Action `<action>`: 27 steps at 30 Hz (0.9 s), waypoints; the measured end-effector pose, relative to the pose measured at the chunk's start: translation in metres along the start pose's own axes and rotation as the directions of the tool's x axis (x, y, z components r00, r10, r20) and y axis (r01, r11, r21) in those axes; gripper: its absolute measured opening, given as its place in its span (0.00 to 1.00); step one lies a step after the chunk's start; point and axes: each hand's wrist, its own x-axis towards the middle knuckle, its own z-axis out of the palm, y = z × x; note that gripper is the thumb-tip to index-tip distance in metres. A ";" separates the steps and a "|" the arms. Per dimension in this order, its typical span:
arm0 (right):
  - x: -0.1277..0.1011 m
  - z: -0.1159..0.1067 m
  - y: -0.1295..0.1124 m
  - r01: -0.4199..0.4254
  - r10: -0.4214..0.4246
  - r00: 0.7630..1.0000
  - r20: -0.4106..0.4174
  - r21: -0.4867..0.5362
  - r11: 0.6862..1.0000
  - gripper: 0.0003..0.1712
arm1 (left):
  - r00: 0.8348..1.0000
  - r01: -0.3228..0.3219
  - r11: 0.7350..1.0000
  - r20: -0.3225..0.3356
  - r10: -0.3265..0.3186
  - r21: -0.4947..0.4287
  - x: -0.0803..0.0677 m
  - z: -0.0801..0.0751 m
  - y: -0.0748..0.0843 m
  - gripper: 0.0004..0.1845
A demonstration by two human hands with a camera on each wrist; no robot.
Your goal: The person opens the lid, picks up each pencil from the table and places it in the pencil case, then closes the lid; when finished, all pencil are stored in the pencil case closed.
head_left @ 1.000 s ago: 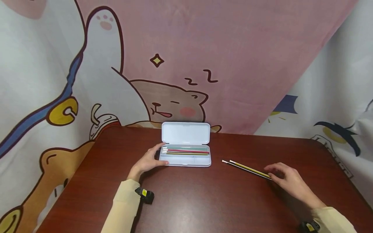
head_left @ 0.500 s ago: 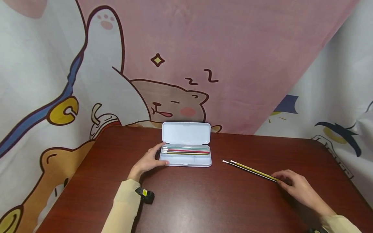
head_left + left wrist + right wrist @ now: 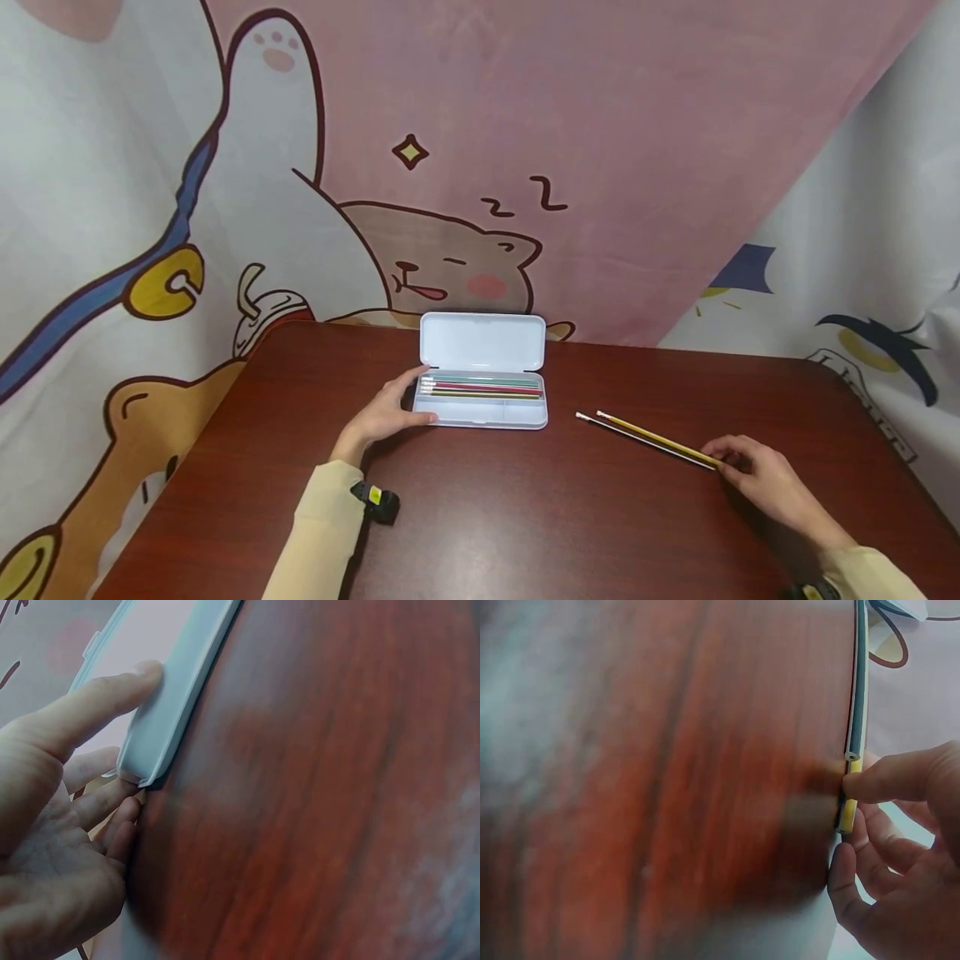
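An open white pencil case (image 3: 468, 413) lies on the table with several pencils (image 3: 480, 389) in its rear compartment. My left hand (image 3: 381, 412) holds the case's left end, thumb on the front rim and fingers at the back. In the left wrist view, the thumb (image 3: 112, 697) lies over the case's edge (image 3: 169, 697). To the right, a yellow pencil (image 3: 652, 436) and a black pencil (image 3: 626, 433) lie side by side, eraser ends toward the case. My right hand (image 3: 772, 483) pinches the yellow pencil near its eraserless end; the right wrist view shows the thumb on it (image 3: 847, 817).
The case's raised lid (image 3: 482, 342) stands close to the patterned cloth (image 3: 600, 275) behind the table. Two smaller front compartments (image 3: 525, 413) show only their bare bottoms. The brown table (image 3: 525, 517) extends in front of the case.
My right hand has slid right and toward me along the pencils to their far end, and now pinches the yellow one. The left hand and the case stay put.
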 end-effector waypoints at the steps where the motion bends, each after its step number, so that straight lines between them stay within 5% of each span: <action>1: 0.001 0.000 0.000 -0.003 0.003 1.000 0.004 0.002 1.000 0.17 | 1.000 -0.004 1.000 -0.001 0.004 -0.005 0.000 0.000 0.000 0.47; 11: 0.011 0.002 -0.007 -0.028 0.027 0.999 0.030 0.019 0.999 0.16 | 0.999 -0.041 0.999 -0.004 0.041 -0.013 0.000 0.000 -0.001 0.47; 27: 0.029 0.010 -0.027 0.046 -0.042 0.997 -0.071 0.052 0.998 0.17 | 1.000 -0.022 1.000 -0.010 0.022 -0.017 -0.002 0.000 0.001 0.46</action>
